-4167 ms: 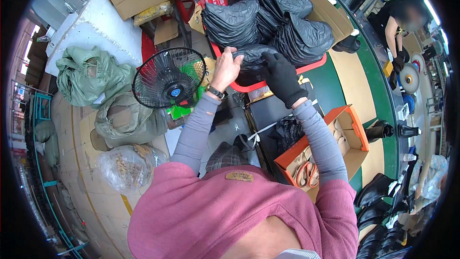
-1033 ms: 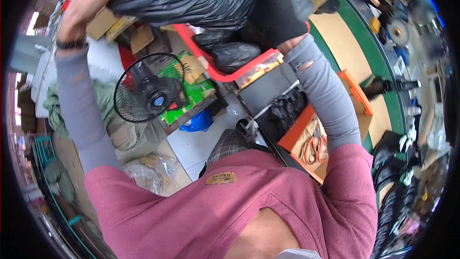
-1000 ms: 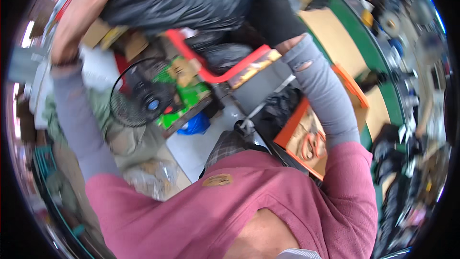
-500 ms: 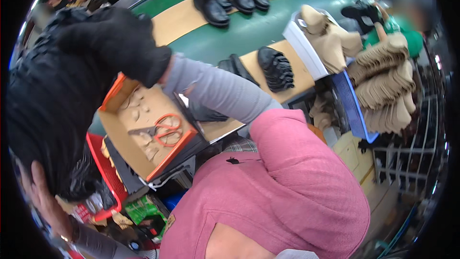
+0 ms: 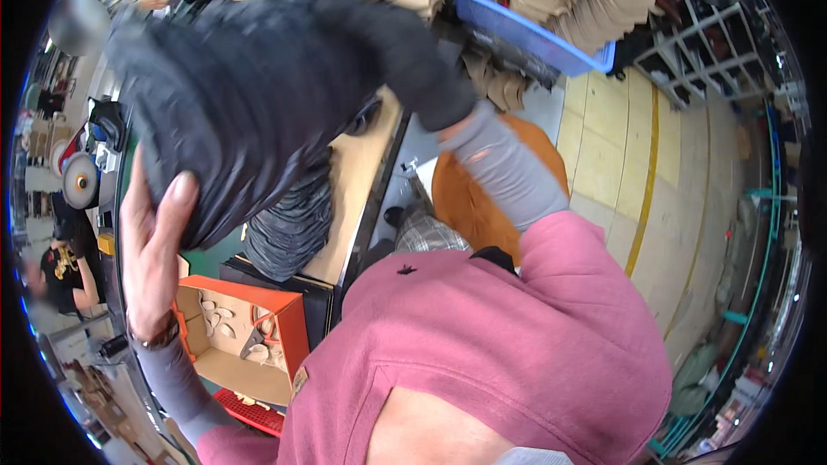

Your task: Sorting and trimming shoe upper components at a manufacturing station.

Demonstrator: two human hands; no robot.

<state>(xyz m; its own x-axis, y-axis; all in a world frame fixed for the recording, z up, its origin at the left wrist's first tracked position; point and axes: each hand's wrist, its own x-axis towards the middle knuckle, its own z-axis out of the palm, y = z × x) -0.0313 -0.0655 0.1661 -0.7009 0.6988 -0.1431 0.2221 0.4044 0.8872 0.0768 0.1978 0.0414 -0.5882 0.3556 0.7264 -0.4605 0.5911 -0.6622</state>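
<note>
Black bundle in grip of left hand and right hand, above green workbench near tiled floor

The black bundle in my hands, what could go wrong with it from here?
The black bundle might slip or sag: the bare left hand has only its lower left, the gloved right hand its upper right. It may knock the crinkled black stack, which it partly hides in this view. If dropped, it could land on the open orange box, where scissors lie.
</note>
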